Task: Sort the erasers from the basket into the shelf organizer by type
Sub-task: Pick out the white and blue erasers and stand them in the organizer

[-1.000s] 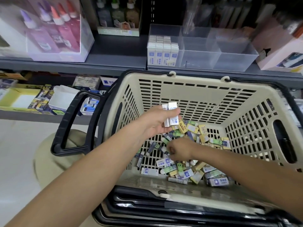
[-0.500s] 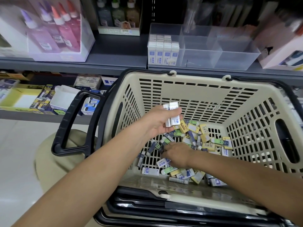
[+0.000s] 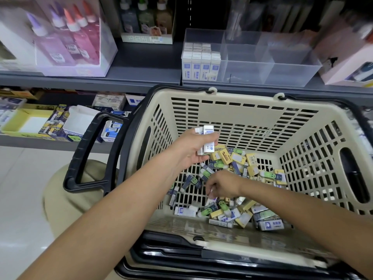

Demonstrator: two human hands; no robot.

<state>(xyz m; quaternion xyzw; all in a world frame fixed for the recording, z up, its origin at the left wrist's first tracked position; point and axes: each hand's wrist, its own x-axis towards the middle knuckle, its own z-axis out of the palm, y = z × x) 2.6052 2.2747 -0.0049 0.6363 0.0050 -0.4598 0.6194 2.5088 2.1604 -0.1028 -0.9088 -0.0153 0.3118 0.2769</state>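
Right hand [image 3: 222, 184] fingertips buried in the eraser pile [image 3: 232, 209]; grip unclear. Basket [image 3: 238, 110] near rim cut by the bottom edge. Eraser print too small to read (organizer [image 3: 262, 63] stock likewise). Top-right shelf goods [image 3: 353, 27] blurred.

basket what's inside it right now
The basket holds a loose pile of erasers: yellow, green smiley-faced and white-and-blue ones. The right hand reaches among them; the left hand holds white erasers above. Erasers under the right hand and forearm are covered.
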